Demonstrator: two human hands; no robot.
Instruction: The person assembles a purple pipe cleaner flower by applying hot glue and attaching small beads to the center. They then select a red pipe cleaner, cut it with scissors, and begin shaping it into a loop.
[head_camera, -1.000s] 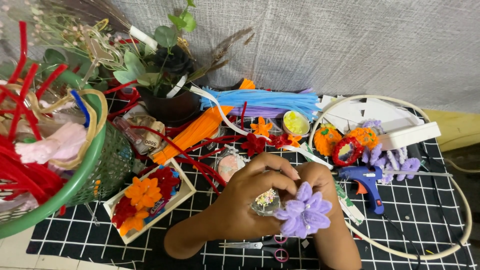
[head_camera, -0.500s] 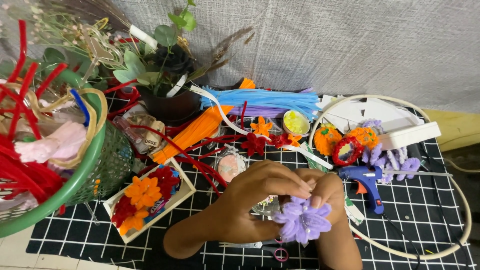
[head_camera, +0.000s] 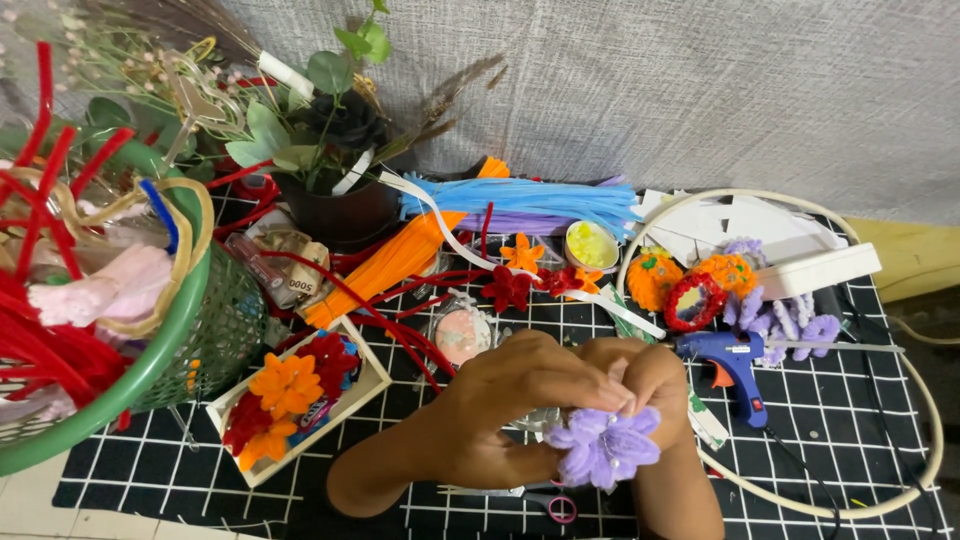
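I see my left hand (head_camera: 510, 400) and right hand (head_camera: 650, 385) pressed together, fingers curled shut around a fuzzy purple pipe-cleaner flower (head_camera: 603, 446), which sits at the fingertips above the black mat with a white grid (head_camera: 840, 420). Just right of the flower lies a blue hot-glue gun (head_camera: 735, 358). Left of the flower rests a shallow white box of orange and red fuzzy flowers (head_camera: 290, 395), and farther left a green mesh basket (head_camera: 190, 340) stuffed with red stems. Behind the flower lie bundled orange, blue and purple pipe cleaners (head_camera: 520, 205) beside a dark potted plant (head_camera: 335, 200). A pale hoop (head_camera: 925, 400) curves around to the flower's right.
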